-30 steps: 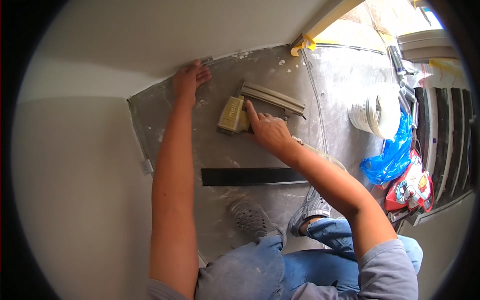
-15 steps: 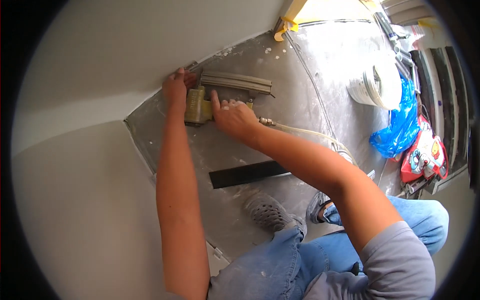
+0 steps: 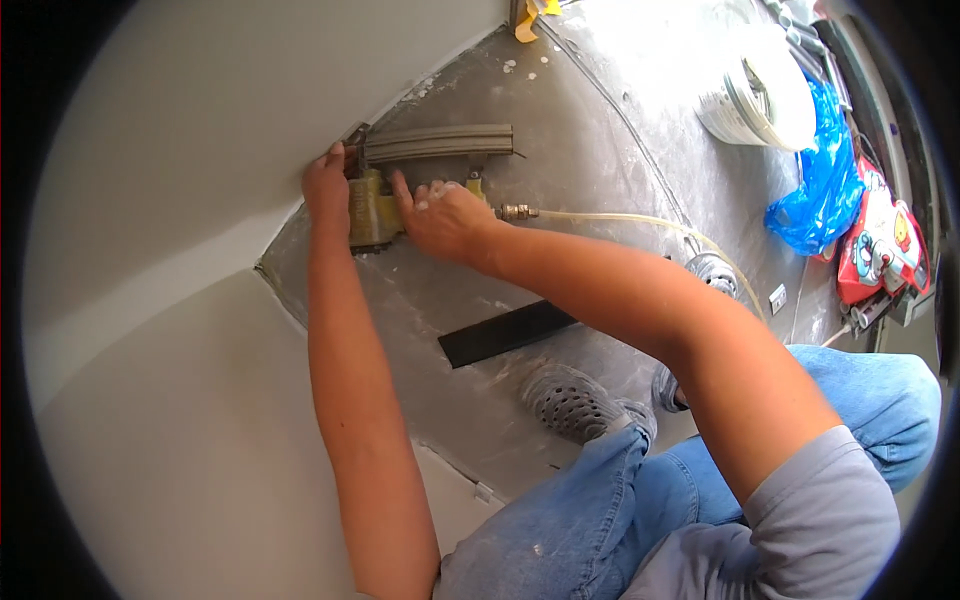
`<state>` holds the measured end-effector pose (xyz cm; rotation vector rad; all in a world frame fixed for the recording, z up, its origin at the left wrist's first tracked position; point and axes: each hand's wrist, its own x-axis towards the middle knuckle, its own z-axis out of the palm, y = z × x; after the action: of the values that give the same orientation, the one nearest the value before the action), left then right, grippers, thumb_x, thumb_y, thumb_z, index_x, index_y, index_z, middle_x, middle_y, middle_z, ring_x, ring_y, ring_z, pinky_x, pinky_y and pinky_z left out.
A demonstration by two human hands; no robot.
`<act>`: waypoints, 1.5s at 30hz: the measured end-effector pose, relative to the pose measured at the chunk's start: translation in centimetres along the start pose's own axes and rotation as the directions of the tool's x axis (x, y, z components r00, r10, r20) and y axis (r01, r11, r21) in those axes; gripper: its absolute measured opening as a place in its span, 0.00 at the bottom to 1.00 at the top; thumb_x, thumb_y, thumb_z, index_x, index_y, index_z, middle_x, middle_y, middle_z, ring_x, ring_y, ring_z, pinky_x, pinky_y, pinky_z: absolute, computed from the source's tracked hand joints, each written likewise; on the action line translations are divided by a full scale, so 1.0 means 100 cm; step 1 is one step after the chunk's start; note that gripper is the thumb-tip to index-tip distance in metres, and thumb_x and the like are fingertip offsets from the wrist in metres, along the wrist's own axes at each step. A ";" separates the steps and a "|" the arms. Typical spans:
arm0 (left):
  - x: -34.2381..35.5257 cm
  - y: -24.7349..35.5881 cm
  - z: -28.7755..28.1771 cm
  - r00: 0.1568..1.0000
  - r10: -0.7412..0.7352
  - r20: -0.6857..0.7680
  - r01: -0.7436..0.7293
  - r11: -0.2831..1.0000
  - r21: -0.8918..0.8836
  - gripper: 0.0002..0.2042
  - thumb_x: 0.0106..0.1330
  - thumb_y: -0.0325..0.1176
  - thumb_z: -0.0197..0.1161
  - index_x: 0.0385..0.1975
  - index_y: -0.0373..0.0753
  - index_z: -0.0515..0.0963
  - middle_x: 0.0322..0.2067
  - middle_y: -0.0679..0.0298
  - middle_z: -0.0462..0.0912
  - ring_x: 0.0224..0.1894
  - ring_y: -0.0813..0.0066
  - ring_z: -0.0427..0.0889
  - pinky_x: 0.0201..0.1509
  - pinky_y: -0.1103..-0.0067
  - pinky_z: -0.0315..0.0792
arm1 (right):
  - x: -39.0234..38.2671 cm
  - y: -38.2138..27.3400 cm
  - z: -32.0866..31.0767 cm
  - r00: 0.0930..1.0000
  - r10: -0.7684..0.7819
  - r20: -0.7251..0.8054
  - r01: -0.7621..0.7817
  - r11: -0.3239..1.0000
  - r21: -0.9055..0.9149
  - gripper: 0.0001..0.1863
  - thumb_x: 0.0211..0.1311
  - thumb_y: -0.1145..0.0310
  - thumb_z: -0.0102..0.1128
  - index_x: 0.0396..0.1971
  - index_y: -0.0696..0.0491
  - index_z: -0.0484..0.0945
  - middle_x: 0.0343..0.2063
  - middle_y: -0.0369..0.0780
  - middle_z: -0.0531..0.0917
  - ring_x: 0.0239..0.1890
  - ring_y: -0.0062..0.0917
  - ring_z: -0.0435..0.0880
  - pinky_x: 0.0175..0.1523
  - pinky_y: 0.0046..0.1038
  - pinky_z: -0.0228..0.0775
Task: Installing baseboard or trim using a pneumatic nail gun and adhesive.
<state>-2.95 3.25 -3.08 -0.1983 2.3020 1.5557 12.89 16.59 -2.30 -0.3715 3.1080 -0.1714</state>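
Note:
A yellowish nail gun (image 3: 372,210) lies on its side low over the grey floor, its nose end at the foot of the wall and its long ribbed magazine (image 3: 440,143) on the far side. My right hand (image 3: 445,218) is closed round its handle, with the index finger stretched along the body. At the wall end, my left hand (image 3: 326,185) has its fingers bent beside the nose; what they press or hold is hidden. A brass fitting (image 3: 518,212) joins the handle to a pale air hose (image 3: 640,222), which runs right past my forearm.
A flat black strip (image 3: 505,333) lies on the floor (image 3: 590,130) between my arms. White walls (image 3: 200,120) meet in a corner at the left. At the right stand a white bucket (image 3: 740,110), a blue plastic bag (image 3: 820,190) and a red-and-white bag (image 3: 880,240). My grey clog (image 3: 570,400) is below.
The view has shifted, so the bucket and bags sit farther right. Both hands and the nail gun appear slightly farther left and up, with the right hand's grip unchanged.

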 end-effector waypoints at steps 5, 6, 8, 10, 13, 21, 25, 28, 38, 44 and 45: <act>-0.004 0.007 0.002 0.997 -0.070 0.011 0.071 0.996 -0.051 0.17 0.77 0.39 0.55 0.46 0.28 0.82 0.40 0.60 0.86 0.41 0.70 0.83 0.51 0.74 0.74 | -0.002 -0.001 0.003 0.999 0.025 -0.033 -0.025 1.000 -0.006 0.33 0.64 0.64 0.50 0.66 0.68 0.66 0.30 0.41 0.85 0.32 0.30 0.85 0.39 0.27 0.75; -0.004 0.008 0.000 0.998 -0.070 0.003 0.070 0.997 -0.038 0.17 0.78 0.39 0.55 0.46 0.29 0.81 0.40 0.60 0.86 0.41 0.70 0.83 0.51 0.74 0.74 | 0.000 -0.002 0.004 0.998 0.023 -0.051 -0.023 1.000 -0.013 0.33 0.64 0.65 0.50 0.66 0.68 0.66 0.29 0.41 0.85 0.31 0.30 0.85 0.38 0.27 0.75; 0.002 0.004 -0.005 0.996 -0.082 0.019 0.083 0.994 -0.064 0.17 0.78 0.39 0.55 0.46 0.29 0.81 0.41 0.60 0.86 0.42 0.69 0.83 0.52 0.74 0.73 | 0.003 -0.003 0.005 0.997 0.028 -0.071 -0.029 0.999 -0.016 0.32 0.64 0.65 0.50 0.66 0.67 0.67 0.28 0.40 0.85 0.30 0.29 0.85 0.38 0.26 0.75; 0.004 0.004 -0.002 0.994 -0.100 0.044 0.103 0.990 -0.094 0.17 0.78 0.39 0.55 0.46 0.29 0.81 0.41 0.60 0.86 0.42 0.69 0.82 0.52 0.73 0.73 | 0.002 -0.002 0.008 0.994 0.029 -0.108 -0.031 0.999 -0.017 0.32 0.63 0.66 0.50 0.65 0.67 0.68 0.28 0.40 0.85 0.29 0.29 0.85 0.37 0.26 0.75; 0.007 0.000 -0.006 0.991 -0.133 0.020 0.134 0.988 -0.081 0.17 0.77 0.39 0.55 0.47 0.29 0.81 0.42 0.60 0.85 0.44 0.69 0.82 0.54 0.73 0.73 | 0.000 -0.003 0.008 0.991 0.029 -0.128 -0.031 0.999 -0.015 0.31 0.63 0.66 0.49 0.65 0.67 0.68 0.28 0.40 0.85 0.29 0.29 0.85 0.36 0.26 0.75; 0.003 0.003 0.000 0.994 -0.110 0.026 0.112 0.989 -0.100 0.16 0.78 0.38 0.55 0.48 0.29 0.81 0.43 0.61 0.85 0.43 0.70 0.81 0.54 0.73 0.72 | 0.000 -0.001 0.009 0.992 0.063 -0.107 -0.058 0.997 0.045 0.32 0.63 0.67 0.50 0.65 0.68 0.68 0.27 0.40 0.85 0.30 0.29 0.86 0.36 0.26 0.75; 0.004 0.001 -0.006 0.995 -0.101 0.005 0.101 0.991 -0.093 0.16 0.78 0.38 0.55 0.48 0.29 0.81 0.42 0.61 0.85 0.42 0.70 0.81 0.53 0.74 0.73 | 0.003 -0.005 0.007 0.994 0.048 -0.101 -0.045 0.999 0.027 0.31 0.63 0.67 0.49 0.64 0.69 0.68 0.27 0.40 0.85 0.30 0.29 0.86 0.36 0.27 0.75; 0.004 0.003 -0.003 0.997 -0.080 0.006 0.080 0.993 -0.090 0.16 0.78 0.38 0.55 0.47 0.29 0.81 0.41 0.61 0.85 0.41 0.70 0.81 0.51 0.74 0.73 | 0.003 -0.004 0.012 0.989 0.045 -0.141 -0.043 0.999 0.022 0.30 0.62 0.67 0.49 0.63 0.69 0.69 0.28 0.41 0.85 0.30 0.29 0.86 0.36 0.27 0.75; -0.003 0.009 0.004 0.997 -0.061 -0.055 0.060 0.998 -0.007 0.16 0.78 0.38 0.55 0.46 0.28 0.82 0.41 0.62 0.85 0.40 0.71 0.80 0.51 0.74 0.72 | 0.004 -0.003 0.015 0.988 0.079 -0.133 -0.064 0.992 0.109 0.27 0.63 0.67 0.49 0.59 0.68 0.72 0.29 0.42 0.86 0.31 0.32 0.87 0.37 0.29 0.76; -0.003 0.006 0.003 0.998 -0.037 -0.050 0.035 0.999 -0.039 0.16 0.77 0.38 0.56 0.46 0.29 0.82 0.40 0.62 0.85 0.41 0.71 0.80 0.51 0.75 0.72 | 0.003 -0.001 0.010 0.993 0.053 -0.102 -0.039 0.990 0.137 0.26 0.64 0.67 0.50 0.58 0.67 0.73 0.32 0.45 0.87 0.32 0.33 0.88 0.37 0.30 0.77; -0.003 0.005 0.002 0.998 -0.044 -0.048 0.042 0.998 -0.039 0.16 0.77 0.39 0.56 0.46 0.29 0.83 0.40 0.62 0.85 0.41 0.71 0.80 0.51 0.75 0.72 | 0.003 0.000 0.010 0.994 0.049 -0.100 -0.032 0.987 0.159 0.26 0.64 0.67 0.50 0.59 0.67 0.72 0.32 0.45 0.87 0.33 0.34 0.88 0.37 0.30 0.77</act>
<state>-2.78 3.62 -2.61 -0.2976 2.2906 1.5911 12.59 16.44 -3.27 -0.3049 3.1710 -0.4470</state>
